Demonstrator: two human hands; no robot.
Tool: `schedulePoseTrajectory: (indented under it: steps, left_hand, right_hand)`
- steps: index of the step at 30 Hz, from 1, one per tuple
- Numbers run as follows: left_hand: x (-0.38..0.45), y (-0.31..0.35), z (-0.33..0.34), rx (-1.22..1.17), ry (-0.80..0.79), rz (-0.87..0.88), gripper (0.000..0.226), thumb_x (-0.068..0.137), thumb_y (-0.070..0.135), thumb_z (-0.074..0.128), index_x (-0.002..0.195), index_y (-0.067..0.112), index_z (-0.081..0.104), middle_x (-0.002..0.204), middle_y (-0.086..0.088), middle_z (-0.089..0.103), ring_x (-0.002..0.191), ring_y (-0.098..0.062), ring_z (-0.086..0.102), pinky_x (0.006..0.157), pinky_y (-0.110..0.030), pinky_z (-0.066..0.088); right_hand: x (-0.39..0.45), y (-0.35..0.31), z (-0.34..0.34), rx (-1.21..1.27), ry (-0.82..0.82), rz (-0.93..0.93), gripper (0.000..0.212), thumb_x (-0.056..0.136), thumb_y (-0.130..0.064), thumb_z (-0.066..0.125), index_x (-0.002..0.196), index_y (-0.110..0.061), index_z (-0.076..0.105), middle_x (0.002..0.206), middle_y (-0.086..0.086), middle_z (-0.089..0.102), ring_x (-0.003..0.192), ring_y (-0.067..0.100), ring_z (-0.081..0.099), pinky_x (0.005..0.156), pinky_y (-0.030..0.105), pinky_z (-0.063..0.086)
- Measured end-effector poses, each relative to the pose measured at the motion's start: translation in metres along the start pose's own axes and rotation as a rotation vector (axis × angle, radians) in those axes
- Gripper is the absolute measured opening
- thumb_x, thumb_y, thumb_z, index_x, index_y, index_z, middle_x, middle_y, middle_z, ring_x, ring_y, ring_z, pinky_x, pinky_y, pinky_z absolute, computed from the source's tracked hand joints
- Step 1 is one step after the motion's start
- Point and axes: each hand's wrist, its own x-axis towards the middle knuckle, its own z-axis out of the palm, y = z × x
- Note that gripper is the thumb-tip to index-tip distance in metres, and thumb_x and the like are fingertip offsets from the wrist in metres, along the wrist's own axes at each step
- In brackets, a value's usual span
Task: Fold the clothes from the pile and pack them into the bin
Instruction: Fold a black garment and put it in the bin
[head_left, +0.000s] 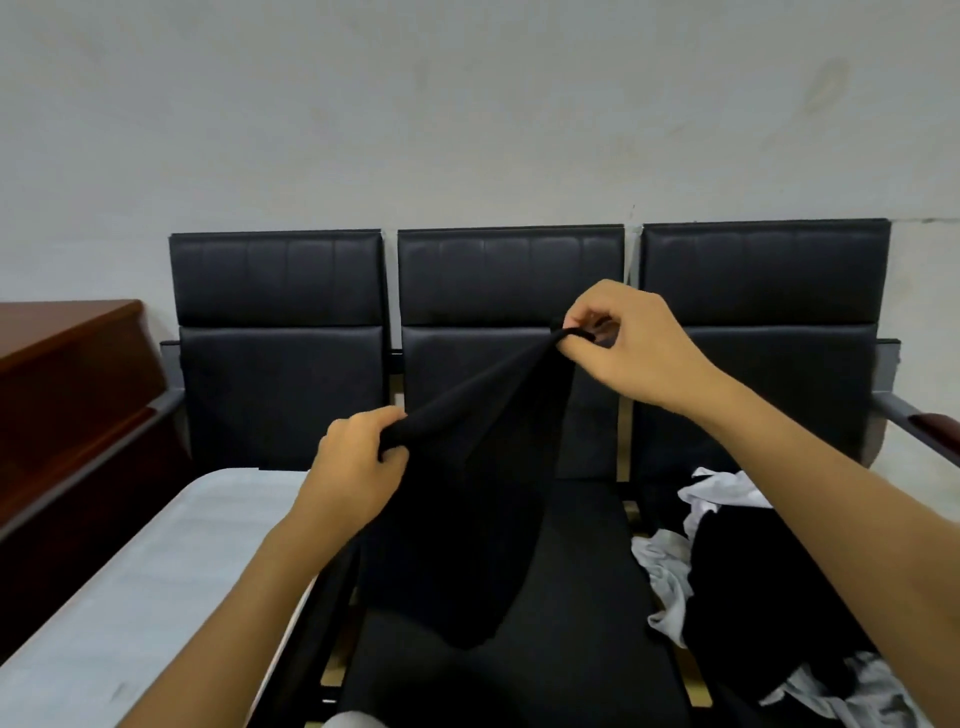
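Item: one black garment (457, 519), centre of frame, held aloft over the middle seat. Left hand (353, 467) fingers clenched on one bunched edge; right hand (623, 343), higher, fingers pinching another edge, apparently to spread the cloth before folding. Pile (737, 561): lower right, on the right seat; black and white pieces mixed, count unclear. Seats (280, 322): three, black, joined in a row. White surface (156, 582), lower left; possibly the bin, cannot tell. One wooden cabinet (67, 374), left edge.
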Motion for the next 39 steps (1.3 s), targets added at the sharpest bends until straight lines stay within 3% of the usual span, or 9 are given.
schedulePoseTrajectory:
  steps: [5, 10, 13, 19, 24, 28, 29, 32, 39]
  left_hand:
    - [-0.004, -0.007, -0.005, -0.553, -0.054, 0.003, 0.029, 0.097, 0.004, 0.054, 0.111, 0.027, 0.066, 0.104, 0.009, 0.072, 0.102, -0.001, 0.066, 0.083, -0.016, 0.053]
    - [0.003, -0.002, 0.0, -0.648, -0.001, -0.107, 0.023, 0.102, 0.015, 0.049, 0.092, 0.019, 0.069, 0.075, 0.012, 0.07, 0.074, 0.001, 0.067, 0.064, -0.012, 0.049]
    - [0.005, 0.003, 0.001, -0.857, -0.01, -0.212, 0.036, 0.102, 0.014, 0.043, 0.07, 0.013, 0.06, 0.06, 0.008, 0.055, 0.06, -0.007, 0.053, 0.055, -0.018, 0.042]
    - [0.007, 0.006, -0.006, -1.261, -0.03, -0.297, 0.033, 0.103, 0.022, 0.045, 0.117, 0.004, 0.068, 0.115, -0.009, 0.073, 0.108, -0.02, 0.069, 0.091, -0.034, 0.051]
    - [0.006, 0.003, 0.003, -0.914, 0.229, -0.41, 0.031, 0.095, 0.023, 0.061, 0.085, -0.006, 0.068, 0.087, -0.013, 0.073, 0.084, -0.024, 0.071, 0.085, -0.038, 0.057]
    - [-0.003, -0.006, 0.008, -0.609, 0.247, -0.25, 0.034, 0.092, 0.03, 0.063, 0.083, -0.003, 0.064, 0.086, -0.021, 0.064, 0.088, -0.019, 0.063, 0.09, -0.047, 0.053]
    - [-0.003, -0.004, 0.006, -0.601, 0.217, -0.176, 0.02, 0.092, 0.029, 0.065, 0.101, 0.011, 0.07, 0.103, -0.007, 0.069, 0.104, -0.012, 0.063, 0.096, -0.04, 0.052]
    - [0.003, 0.011, -0.001, -0.596, 0.043, 0.101, 0.081, 0.085, 0.039, 0.072, 0.153, 0.029, 0.029, 0.15, 0.014, 0.042, 0.136, 0.001, 0.04, 0.112, -0.019, 0.033]
    - [0.013, 0.057, 0.016, -0.976, -0.323, 0.137, 0.038, 0.095, 0.022, 0.057, 0.128, 0.002, 0.057, 0.123, -0.014, 0.067, 0.118, -0.025, 0.063, 0.099, -0.035, 0.051]
  right_hand:
    - [0.007, -0.012, 0.009, 0.361, -0.034, 0.209, 0.021, 0.096, -0.027, 0.06, 0.087, -0.009, 0.066, 0.083, 0.009, 0.067, 0.076, 0.027, 0.063, 0.074, 0.039, 0.052]
    - [0.008, -0.024, 0.006, 0.441, -0.176, 0.19, 0.035, 0.101, -0.034, 0.051, 0.074, -0.013, 0.053, 0.068, 0.004, 0.042, 0.062, 0.014, 0.041, 0.064, 0.03, 0.037]
    - [0.01, -0.029, 0.007, 0.335, -0.203, 0.082, 0.045, 0.103, -0.034, 0.048, 0.063, -0.014, 0.041, 0.057, -0.008, 0.033, 0.052, 0.005, 0.032, 0.059, 0.019, 0.033]
    - [0.013, 0.002, 0.006, -0.263, -0.053, -0.142, 0.065, 0.095, -0.06, 0.031, 0.075, -0.009, 0.066, 0.06, 0.001, 0.061, 0.055, 0.019, 0.057, 0.067, 0.033, 0.049]
    - [0.003, 0.01, 0.013, -0.592, 0.248, -0.27, 0.059, 0.101, -0.049, 0.032, 0.076, -0.012, 0.069, 0.049, 0.001, 0.049, 0.044, 0.023, 0.048, 0.051, 0.031, 0.036]
    - [0.015, -0.019, 0.008, 0.185, 0.181, -0.132, 0.04, 0.102, -0.032, 0.052, 0.079, -0.002, 0.066, 0.066, 0.002, 0.059, 0.061, 0.009, 0.052, 0.063, 0.025, 0.042]
    - [0.018, -0.03, 0.006, 0.287, 0.144, -0.087, 0.042, 0.102, -0.029, 0.052, 0.076, 0.002, 0.061, 0.065, 0.003, 0.051, 0.061, 0.007, 0.044, 0.062, 0.023, 0.037]
    - [0.026, -0.055, 0.008, 0.357, -0.037, -0.086, 0.047, 0.104, -0.03, 0.049, 0.071, 0.004, 0.049, 0.064, 0.002, 0.036, 0.058, 0.006, 0.033, 0.058, 0.02, 0.03]
    - [0.032, -0.072, 0.014, 0.331, -0.303, -0.129, 0.054, 0.103, -0.034, 0.048, 0.075, 0.012, 0.052, 0.068, 0.022, 0.045, 0.06, 0.019, 0.042, 0.06, 0.016, 0.039]
